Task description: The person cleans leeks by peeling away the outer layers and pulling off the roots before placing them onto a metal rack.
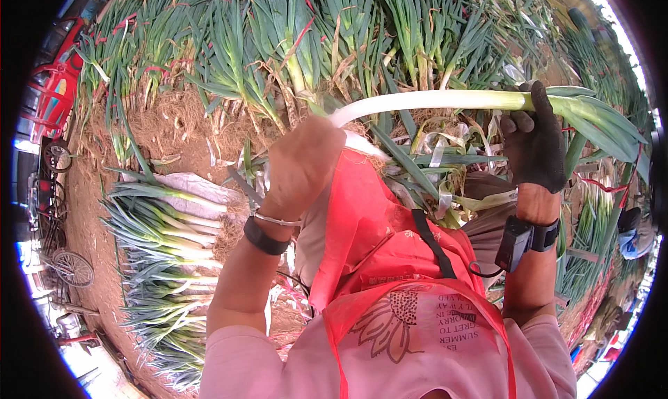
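A long green onion (431,100) stretches across in front of me, its white shaft bowed and its green leaves pointing right. My right hand (534,138), in a dark glove, is wrapped round it where white turns to green. At the pale end, my bare left hand (306,163) is closed on the tip; it is slightly blurred, and its fingertips are partly hidden. Just below that hand, another white stalk end with roots (364,145) shows above my red apron (358,197). Loose peeled leaves (445,159) lie beneath the held onion.
Bundles of untrimmed green onions (292,44) with earthy roots stand across the far side. Onions with clean white shafts (174,253) lie in a row at the left, partly on pale sheeting. A red vehicle (56,92) and bicycles (72,268) stand at the far left.
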`<move>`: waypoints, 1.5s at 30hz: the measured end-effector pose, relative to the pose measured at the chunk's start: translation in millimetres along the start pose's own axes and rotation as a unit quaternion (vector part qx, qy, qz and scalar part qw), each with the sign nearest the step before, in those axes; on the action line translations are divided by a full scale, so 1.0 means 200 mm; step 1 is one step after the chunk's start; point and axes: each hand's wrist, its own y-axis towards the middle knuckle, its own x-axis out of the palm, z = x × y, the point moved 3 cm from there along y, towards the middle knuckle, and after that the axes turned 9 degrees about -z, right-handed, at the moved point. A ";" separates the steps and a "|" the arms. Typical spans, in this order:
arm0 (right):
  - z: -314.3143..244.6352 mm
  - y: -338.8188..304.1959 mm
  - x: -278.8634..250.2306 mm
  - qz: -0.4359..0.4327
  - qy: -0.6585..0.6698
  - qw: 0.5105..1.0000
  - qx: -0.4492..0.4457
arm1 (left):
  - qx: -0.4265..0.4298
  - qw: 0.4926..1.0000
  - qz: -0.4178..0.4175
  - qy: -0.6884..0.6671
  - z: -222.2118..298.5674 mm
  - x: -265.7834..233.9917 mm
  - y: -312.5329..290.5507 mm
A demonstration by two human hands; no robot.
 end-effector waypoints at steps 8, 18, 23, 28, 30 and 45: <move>-0.10 0.02 -0.09 -0.092 0.044 0.995 0.008 | 0.108 0.993 0.027 -0.029 -0.06 -0.09 -0.09; -0.30 -0.08 -0.28 -0.260 0.051 0.959 -0.101 | -0.191 0.973 -0.042 -0.124 -0.17 -0.24 -0.08; -0.37 -0.13 -0.31 -0.298 0.054 0.944 -0.133 | -0.027 0.980 -0.110 -0.163 0.12 -0.16 0.23; -0.46 -0.19 -0.40 -0.322 0.024 0.935 -0.150 | 0.054 0.966 -0.157 -0.198 0.15 -0.10 0.31; -0.48 -0.20 -0.42 -0.303 -0.001 0.940 -0.158 | 0.123 0.963 -0.141 -0.194 0.15 -0.09 0.34; -0.58 -0.23 -0.68 -0.222 0.066 0.958 -0.168 | -0.122 0.984 -0.070 -0.107 -0.16 0.02 0.23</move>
